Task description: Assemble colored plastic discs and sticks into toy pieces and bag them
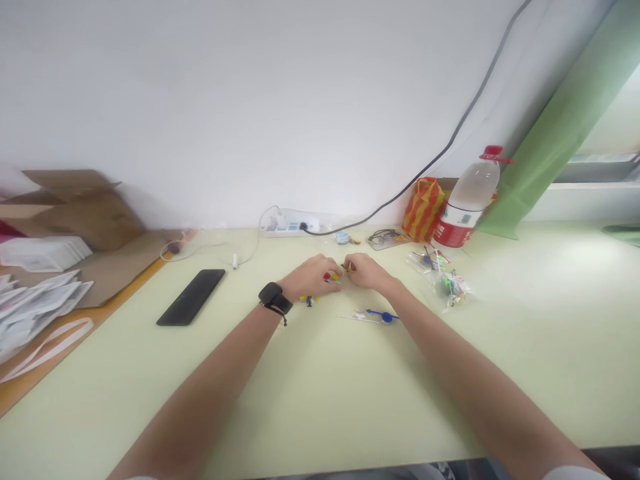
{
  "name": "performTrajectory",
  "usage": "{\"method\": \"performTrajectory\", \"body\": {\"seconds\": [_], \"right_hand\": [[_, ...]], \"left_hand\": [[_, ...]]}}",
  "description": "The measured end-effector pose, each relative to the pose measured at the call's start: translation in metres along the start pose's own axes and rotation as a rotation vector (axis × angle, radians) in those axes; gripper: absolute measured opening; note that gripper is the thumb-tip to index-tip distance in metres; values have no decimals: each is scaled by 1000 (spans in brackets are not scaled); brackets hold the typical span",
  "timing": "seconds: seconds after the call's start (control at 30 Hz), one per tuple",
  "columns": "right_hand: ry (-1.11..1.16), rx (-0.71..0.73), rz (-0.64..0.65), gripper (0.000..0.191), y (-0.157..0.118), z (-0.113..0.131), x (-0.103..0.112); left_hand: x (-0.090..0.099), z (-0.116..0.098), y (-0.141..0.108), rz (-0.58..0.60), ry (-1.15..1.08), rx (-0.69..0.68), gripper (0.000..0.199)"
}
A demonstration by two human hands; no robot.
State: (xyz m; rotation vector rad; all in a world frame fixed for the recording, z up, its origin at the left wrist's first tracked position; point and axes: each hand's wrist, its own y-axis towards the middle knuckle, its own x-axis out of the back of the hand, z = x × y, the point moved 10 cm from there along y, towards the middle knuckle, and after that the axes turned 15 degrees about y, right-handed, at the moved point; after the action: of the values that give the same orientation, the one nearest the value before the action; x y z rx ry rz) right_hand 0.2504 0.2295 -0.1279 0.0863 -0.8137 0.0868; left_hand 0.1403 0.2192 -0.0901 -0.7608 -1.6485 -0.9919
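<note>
Near the middle of the table, my left hand [311,275] is closed around a small red-and-yellow toy piece [330,277]; its exact kind does not show. My right hand [369,271] comes close from the other side, thumb and fingertips pinched on a tiny dark-and-yellow piece [349,267] too small to name. Beneath my left wrist lie small blue-and-yellow parts [309,301], partly covered. A blue pointer-like plastic part [386,317] rests below my right hand, with a thin white strip beside it.
Clear bags of small coloured parts [453,288] lie to the right, before a large water bottle [470,197] and a striped bag [423,208]. A black phone [191,297] lies left. Behind are a power strip [293,224] and its cable. Cardboard [107,267] and papers fill the far left.
</note>
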Motion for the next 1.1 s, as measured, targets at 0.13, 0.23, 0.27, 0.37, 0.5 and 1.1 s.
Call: {"method": "performTrajectory", "body": {"seconds": [0.13, 0.23, 0.27, 0.37, 0.5, 1.1], "right_hand": [[23, -41, 99, 18, -4, -1, 0], [62, -70, 241, 16, -10, -1, -5], [77, -77, 280, 15, -13, 0, -5], [115, -71, 318, 18, -16, 3, 1], [131, -50, 287, 25, -17, 4, 17], [664, 72, 183, 9, -26, 39, 56]], "left_hand": [[-3, 4, 0, 12, -3, 22, 23], [5, -5, 3, -13, -11, 41, 24], [8, -10, 4, -24, -22, 41, 23], [13, -34, 8, 0, -88, 10, 21], [-6, -71, 7, 202, -192, -71, 22], [64, -22, 0, 10, -569, 165, 29]]}}
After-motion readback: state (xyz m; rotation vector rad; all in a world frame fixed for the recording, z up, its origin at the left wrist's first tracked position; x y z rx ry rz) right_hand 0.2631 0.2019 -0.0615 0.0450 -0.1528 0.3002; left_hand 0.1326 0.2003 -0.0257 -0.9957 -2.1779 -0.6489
